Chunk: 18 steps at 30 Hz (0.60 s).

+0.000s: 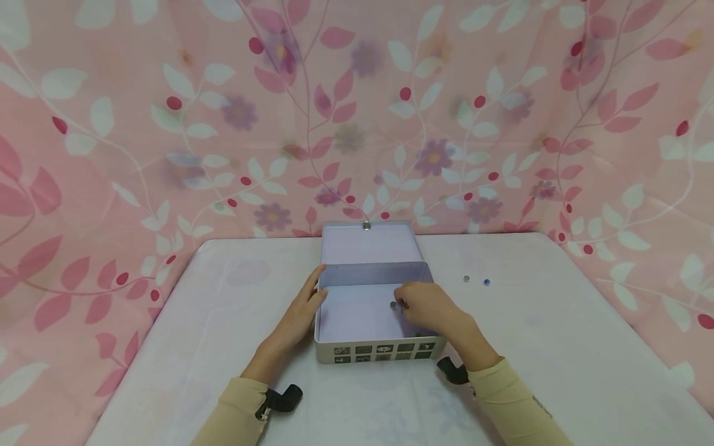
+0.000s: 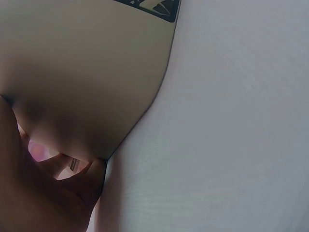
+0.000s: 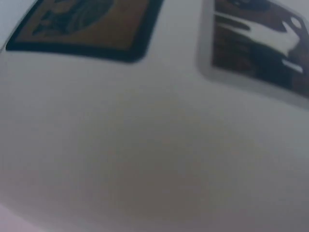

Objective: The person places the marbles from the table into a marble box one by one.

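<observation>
A pale metal box (image 1: pixel 382 351) with small dark picture squares on its front stands at the table's middle, its hinged lid (image 1: pixel 369 243) tipped back. My left hand (image 1: pixel 297 316) holds the box's left wall, thumb at the rim; in the left wrist view its fingers (image 2: pixel 84 181) lie against the outer side. Down inside the box, on the right, is my right hand (image 1: pixel 426 305), fingers curled with the tips low. Right beside those fingertips lies a small dark marble (image 1: pixel 393 304) on the box floor. Whether a marble is between the fingertips, I cannot tell.
Two small marbles rest on the white-covered table right of the box, a greyish one (image 1: pixel 466 279) and a blue one (image 1: pixel 487 282). A pink floral cloth (image 1: pixel 357 124) hangs behind the table's far edge. The right wrist view shows only the box's printed front (image 3: pixel 159 135) up close.
</observation>
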### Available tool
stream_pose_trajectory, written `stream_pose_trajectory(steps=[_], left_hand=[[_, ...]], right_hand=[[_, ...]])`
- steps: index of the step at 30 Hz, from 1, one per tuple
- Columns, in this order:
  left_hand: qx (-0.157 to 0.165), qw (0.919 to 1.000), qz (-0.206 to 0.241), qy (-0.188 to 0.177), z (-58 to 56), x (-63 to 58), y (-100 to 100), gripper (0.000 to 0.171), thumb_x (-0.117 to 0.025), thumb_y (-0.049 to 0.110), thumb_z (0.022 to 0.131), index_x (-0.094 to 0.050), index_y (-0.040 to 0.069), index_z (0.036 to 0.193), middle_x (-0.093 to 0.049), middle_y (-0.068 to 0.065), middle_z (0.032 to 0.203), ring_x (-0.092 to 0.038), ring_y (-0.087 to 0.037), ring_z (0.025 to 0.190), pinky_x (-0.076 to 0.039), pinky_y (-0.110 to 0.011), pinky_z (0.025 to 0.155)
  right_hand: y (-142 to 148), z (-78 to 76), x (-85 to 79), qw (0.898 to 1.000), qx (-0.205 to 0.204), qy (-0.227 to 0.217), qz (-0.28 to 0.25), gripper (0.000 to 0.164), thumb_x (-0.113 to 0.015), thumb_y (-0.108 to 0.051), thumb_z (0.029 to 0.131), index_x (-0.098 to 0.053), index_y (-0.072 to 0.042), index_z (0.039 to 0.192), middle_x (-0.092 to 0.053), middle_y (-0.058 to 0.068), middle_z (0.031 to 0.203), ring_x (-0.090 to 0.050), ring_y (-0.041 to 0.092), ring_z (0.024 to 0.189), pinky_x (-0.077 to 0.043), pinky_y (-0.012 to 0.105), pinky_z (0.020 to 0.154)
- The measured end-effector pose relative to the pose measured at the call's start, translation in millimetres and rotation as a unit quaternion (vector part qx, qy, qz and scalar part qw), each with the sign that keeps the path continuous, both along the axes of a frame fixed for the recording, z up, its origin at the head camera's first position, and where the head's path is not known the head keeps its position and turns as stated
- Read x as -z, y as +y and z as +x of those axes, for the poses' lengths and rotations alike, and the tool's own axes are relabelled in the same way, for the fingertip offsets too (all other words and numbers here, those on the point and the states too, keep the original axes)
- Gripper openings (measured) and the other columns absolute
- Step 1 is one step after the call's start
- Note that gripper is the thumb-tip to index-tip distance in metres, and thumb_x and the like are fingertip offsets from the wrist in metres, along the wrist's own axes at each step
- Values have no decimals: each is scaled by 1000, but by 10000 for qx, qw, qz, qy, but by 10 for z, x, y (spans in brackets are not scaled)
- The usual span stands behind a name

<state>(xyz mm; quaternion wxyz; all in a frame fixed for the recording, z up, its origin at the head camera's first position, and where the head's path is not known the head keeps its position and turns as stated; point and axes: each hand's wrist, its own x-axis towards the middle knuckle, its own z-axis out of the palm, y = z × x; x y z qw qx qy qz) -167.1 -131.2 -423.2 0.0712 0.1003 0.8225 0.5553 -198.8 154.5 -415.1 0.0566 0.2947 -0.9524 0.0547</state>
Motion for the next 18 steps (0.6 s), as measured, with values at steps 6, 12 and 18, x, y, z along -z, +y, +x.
stream_pose_trajectory(steps=[6,12,18], left_hand=[[-11,10000,37,2,1,-1,-1,58,-38,30,108,-13,32,160,-11,-1,168,-18,-40,153,-19,-63,120],[17,10000,50,-18,1,7,2,58,-38,30,108,-13,33,160,-11,0,168,-18,-39,153,-20,-62,120],[13,10000,70,-1,4,7,-2,58,-38,31,108,-13,34,159,-11,2,168,-19,-38,153,-20,-62,120]], right_hand=[[-8,26,14,9993,-51,278,256,12,-70,-5,82,-68,-15,75,-65,-6,68,-44,9,57,-42,27,53],[-10,23,19,9993,46,227,289,12,-69,-4,81,-70,-15,77,-66,-6,70,-46,9,58,-44,29,55],[6,1,-10,9996,190,-207,26,13,-67,-4,82,-74,-14,87,-72,-4,81,-53,9,65,-51,32,63]])
